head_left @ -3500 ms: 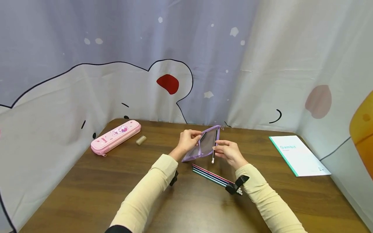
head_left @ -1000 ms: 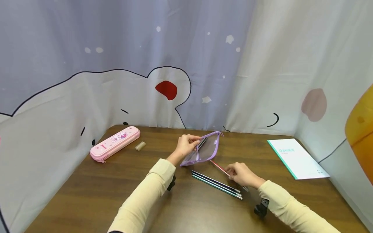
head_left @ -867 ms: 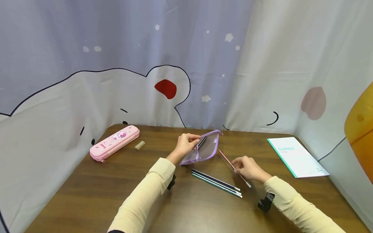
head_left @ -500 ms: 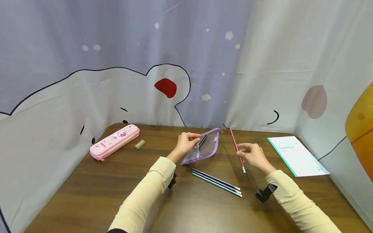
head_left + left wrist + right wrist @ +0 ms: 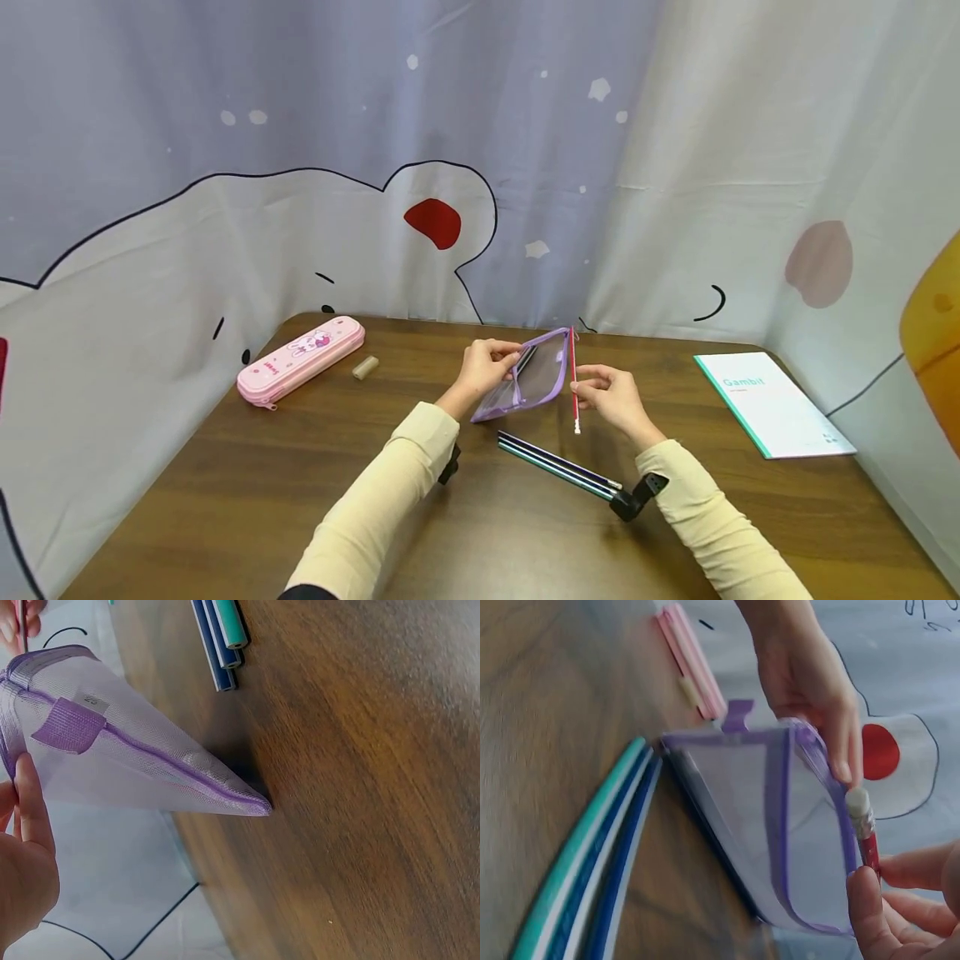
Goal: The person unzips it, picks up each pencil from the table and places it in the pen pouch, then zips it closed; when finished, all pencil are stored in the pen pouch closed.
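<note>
My left hand (image 5: pixel 486 367) pinches the upper edge of a purple mesh zip pouch (image 5: pixel 542 377), holding it tilted above the table with its mouth spread. Dark pencils (image 5: pixel 527 358) show through the mesh. In my right hand (image 5: pixel 611 398), thumb and fingers pinch a red pencil (image 5: pixel 575 375) with a white eraser, held nearly upright beside the pouch's right edge. The right wrist view shows that red pencil (image 5: pixel 868 847) close to the purple rim, eraser end toward the camera. Below the pouch, dark blue and green pencils (image 5: pixel 551 463) lie side by side on the table, their eraser ends partly hidden behind the wrist camera.
A pink pencil case (image 5: pixel 300 360) lies at the back left of the wooden table (image 5: pixel 300 475), with a small beige eraser-like block (image 5: pixel 365 367) beside it. A white booklet (image 5: pixel 772 404) with a green spine lies at the right. A curtain (image 5: pixel 547 167) hangs behind.
The right hand let go of a black pencil at the pouch, picked the red pencil off the table, raised it upright and brought it left to the pouch. The left hand kept its grip.
</note>
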Available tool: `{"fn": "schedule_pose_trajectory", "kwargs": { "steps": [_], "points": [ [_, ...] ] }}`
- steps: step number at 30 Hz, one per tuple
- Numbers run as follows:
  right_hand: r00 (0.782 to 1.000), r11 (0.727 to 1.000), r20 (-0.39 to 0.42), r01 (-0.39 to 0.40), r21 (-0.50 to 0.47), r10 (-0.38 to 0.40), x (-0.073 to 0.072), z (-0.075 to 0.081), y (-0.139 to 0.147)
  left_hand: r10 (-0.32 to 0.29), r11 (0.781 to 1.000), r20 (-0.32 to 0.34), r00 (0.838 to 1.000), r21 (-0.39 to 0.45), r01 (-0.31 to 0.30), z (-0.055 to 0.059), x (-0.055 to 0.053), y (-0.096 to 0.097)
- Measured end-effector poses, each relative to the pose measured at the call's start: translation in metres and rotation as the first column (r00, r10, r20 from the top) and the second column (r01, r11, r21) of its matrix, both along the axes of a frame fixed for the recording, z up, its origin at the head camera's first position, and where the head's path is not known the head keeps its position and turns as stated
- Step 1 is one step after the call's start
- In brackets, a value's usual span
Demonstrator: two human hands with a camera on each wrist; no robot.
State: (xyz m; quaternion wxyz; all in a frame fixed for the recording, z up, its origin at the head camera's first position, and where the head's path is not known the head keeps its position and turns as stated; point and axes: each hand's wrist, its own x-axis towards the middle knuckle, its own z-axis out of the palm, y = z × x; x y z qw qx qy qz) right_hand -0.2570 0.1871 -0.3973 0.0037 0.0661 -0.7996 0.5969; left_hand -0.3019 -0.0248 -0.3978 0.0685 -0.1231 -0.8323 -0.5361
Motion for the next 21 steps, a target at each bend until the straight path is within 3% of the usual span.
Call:
{"fn": "schedule_pose_trajectory", "kwargs": {
  "steps": [5, 12, 17, 21],
  "points": [
    [0.992, 0.995, 0.123, 0.021, -0.102, -0.009, -0.005, -0.003, -0.017, 0.001, 1.000, 0.000, 1.000, 0.022, -0.001, 0.000, 0.001, 0.004],
    [0.969, 0.977, 0.219, 0.152, -0.149, -0.118, -0.022, -0.011, -0.036, -0.056, 0.997, 0.016, 0.998, 0.055, 0.055, 0.000, 0.005, 0.011],
    [0.966, 0.976, 0.167, 0.210, -0.057, -0.198, -0.031, -0.018, -0.047, -0.074, 0.996, 0.018, 0.997, 0.047, 0.073, 0.001, 0.005, 0.014],
    [0.981, 0.986, 0.090, 0.168, 0.026, -0.169, -0.033, -0.018, -0.050, -0.076, 0.996, 0.022, 0.997, 0.043, 0.075, 0.002, 0.005, 0.014]
  ]
}}
